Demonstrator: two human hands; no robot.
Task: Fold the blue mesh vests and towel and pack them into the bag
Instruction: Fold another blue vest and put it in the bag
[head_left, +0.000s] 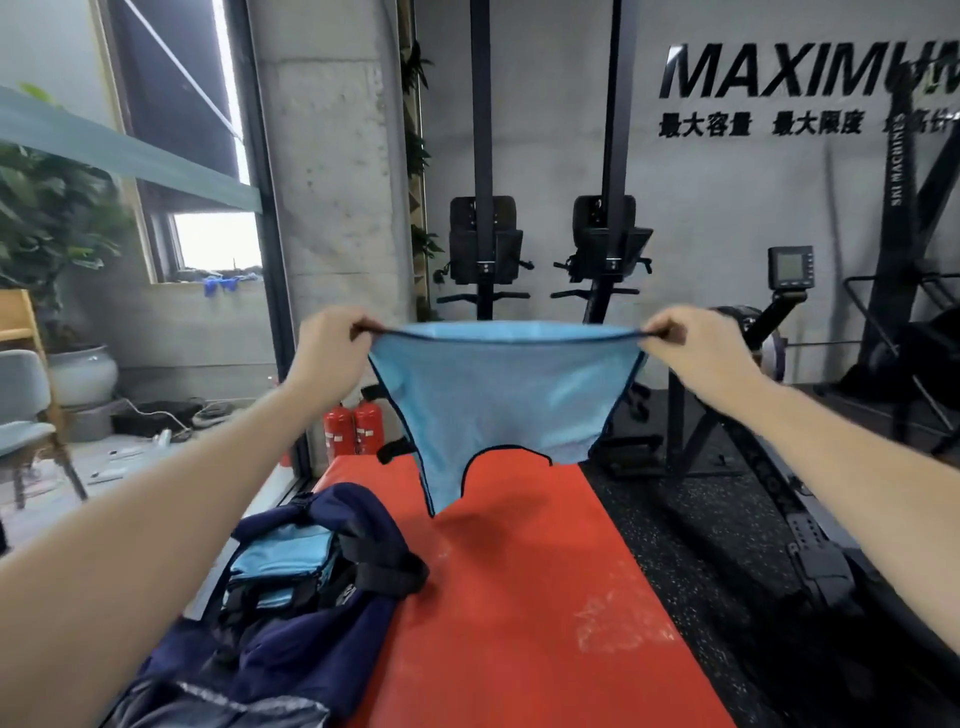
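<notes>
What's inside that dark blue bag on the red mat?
The navy bag lies open on the red mat. Inside, light blue folded fabric shows, stacked in layers. What lies beneath it is hidden by the bag's sides and black straps.

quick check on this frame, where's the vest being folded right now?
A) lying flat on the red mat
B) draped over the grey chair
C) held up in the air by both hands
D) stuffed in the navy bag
C: the left hand and right hand each pinch a top corner of the blue mesh vest, which hangs stretched between them above the red mat.
</notes>
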